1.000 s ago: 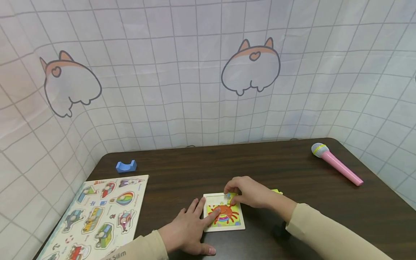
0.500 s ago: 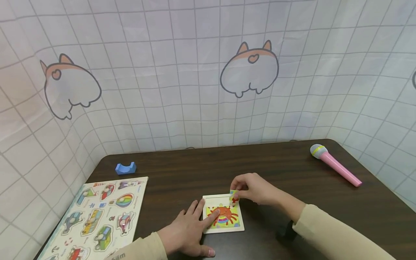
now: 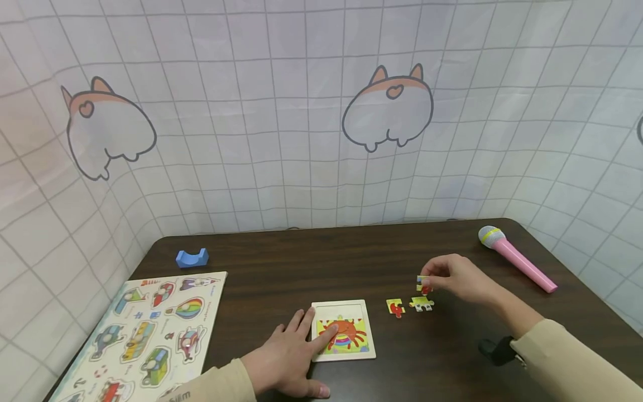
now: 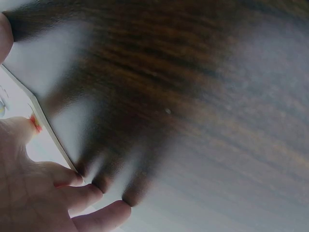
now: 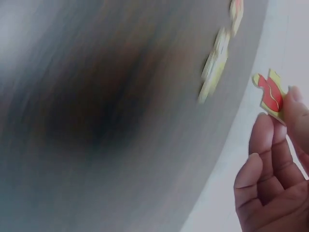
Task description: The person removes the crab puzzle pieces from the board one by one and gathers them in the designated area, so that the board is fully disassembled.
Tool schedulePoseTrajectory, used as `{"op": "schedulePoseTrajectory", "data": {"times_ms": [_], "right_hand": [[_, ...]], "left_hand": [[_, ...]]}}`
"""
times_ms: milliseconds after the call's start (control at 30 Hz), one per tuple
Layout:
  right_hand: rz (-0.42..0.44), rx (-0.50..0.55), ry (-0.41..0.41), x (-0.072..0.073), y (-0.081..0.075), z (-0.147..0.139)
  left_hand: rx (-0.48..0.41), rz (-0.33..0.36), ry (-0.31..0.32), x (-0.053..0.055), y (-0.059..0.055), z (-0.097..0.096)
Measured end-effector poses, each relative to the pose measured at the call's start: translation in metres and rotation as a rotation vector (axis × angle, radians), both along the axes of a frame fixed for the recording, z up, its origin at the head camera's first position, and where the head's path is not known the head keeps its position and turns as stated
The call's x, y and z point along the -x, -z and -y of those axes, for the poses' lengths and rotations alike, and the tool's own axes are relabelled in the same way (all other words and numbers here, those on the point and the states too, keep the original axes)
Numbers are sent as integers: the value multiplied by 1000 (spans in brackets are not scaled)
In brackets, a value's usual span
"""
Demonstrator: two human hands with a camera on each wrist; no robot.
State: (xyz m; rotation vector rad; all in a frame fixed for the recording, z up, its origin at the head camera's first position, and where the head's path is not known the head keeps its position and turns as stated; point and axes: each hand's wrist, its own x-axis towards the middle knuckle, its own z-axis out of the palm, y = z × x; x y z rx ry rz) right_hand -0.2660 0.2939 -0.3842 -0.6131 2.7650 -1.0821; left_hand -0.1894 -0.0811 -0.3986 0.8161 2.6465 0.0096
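The right hand (image 3: 459, 278) pinches a piece (image 3: 422, 284) well right of the tray (image 3: 350, 310); the left hand (image 3: 287, 354), fingers spread, touches it.

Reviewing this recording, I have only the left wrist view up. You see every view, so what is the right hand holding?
Observer: The right hand pinches a small puzzle piece.
Operator: Are any other pieces loose?
Observer: Yes, two lie on the dark table: a red-and-yellow piece and a yellow piece with eye-like spots.
Operator: I only catch an edge of the tray. How full is it?
Observer: Its near part shows a crab-like picture; its far part is bare.
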Motion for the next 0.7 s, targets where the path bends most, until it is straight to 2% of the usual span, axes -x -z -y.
{"op": "schedulePoseTrajectory", "data": {"times_ms": [133,233,467,700], "right_hand": [[6,-52,39,-1,4,-27],[49,-66,48,-1,8,-39],[148,-66,8,-2,13,-50],[119,-121,-30,1,18,-51]], "left_hand": [[-6,-18,2,-1,1,0],[-8,-26,2,-2,1,1],[-4,-17,4,-1,1,1],[1,-10,-1,0,0,0]]}}
